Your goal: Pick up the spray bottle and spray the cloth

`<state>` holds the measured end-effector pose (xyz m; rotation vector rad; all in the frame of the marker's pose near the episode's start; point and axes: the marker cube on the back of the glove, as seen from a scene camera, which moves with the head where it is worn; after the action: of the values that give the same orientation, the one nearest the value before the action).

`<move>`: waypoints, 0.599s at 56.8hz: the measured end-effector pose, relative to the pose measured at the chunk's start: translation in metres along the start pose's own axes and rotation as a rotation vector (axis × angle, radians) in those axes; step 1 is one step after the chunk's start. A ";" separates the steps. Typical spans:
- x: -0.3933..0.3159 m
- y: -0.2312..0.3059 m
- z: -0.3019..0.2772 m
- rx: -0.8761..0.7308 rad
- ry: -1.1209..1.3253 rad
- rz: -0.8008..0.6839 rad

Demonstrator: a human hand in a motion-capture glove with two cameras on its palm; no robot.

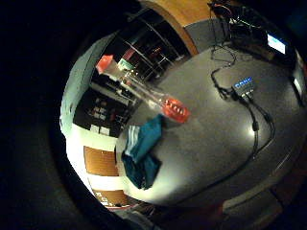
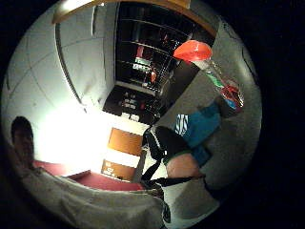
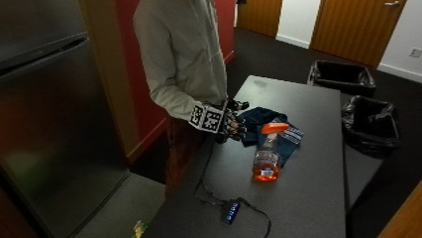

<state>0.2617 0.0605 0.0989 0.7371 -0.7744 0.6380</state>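
Standing at the long side of a grey table (image 3: 310, 163), a person in a light hooded top (image 3: 181, 54) holds the gloved right hand (image 3: 231, 124) just above the table's near edge, at about nine o'clock from the spray bottle. Whether its fingers are curled or straight cannot be told, and it holds nothing that shows. On the table, at about twelve o'clock from the bottle, lies a crumpled teal cloth (image 3: 274, 126) with a striped corner, its near fold just beside the hand. The spray bottle (image 3: 267, 158) stands upright near the table's middle, clear with orange liquid in its base and an orange trigger head, close to the cloth and apart from the hand. At about seven o'clock from the bottle, a small black hub (image 3: 231, 210) with blue lights sits near the table edge, cables trailing from it.
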 end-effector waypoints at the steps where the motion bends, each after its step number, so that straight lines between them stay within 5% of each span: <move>1: 0.001 -0.001 0.001 0.002 -0.004 0.005; 34: 0.036 -0.040 0.059 0.033 -0.121 0.171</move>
<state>0.2886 -0.0001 0.1426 0.7501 -0.9475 0.7672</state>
